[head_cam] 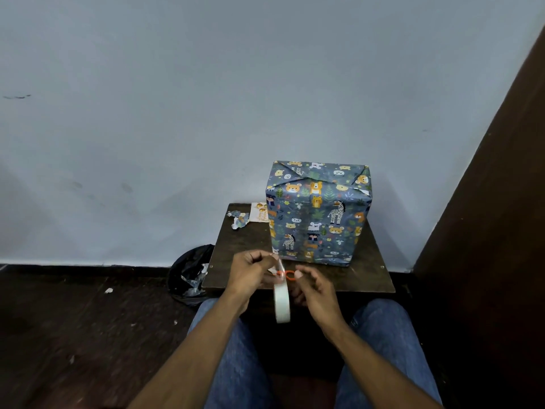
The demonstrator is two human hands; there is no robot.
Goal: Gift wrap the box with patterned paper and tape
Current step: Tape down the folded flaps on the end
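Currently left hand (250,268) pinches the tape strip off the hanging tape roll (282,302), right hand (314,290) grips orange scissors (285,275), wrapped box (318,214) on dark wooden table (236,246) against blue-grey wall (206,98).

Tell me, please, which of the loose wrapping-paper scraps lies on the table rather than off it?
The crumpled scrap at the table's far left corner, beside the card; the other scraps sit in the black bag on the floor.

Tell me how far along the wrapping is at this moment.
Mostly done: the box stands on the small table fully covered in animal-print paper, its top flaps folded in. In hand: the left hand pinches a strip pulled from the tape roll, with the right hand beside it near orange scissors. Left: cutting the strip and taping a fold; I cannot see which seams already carry tape.
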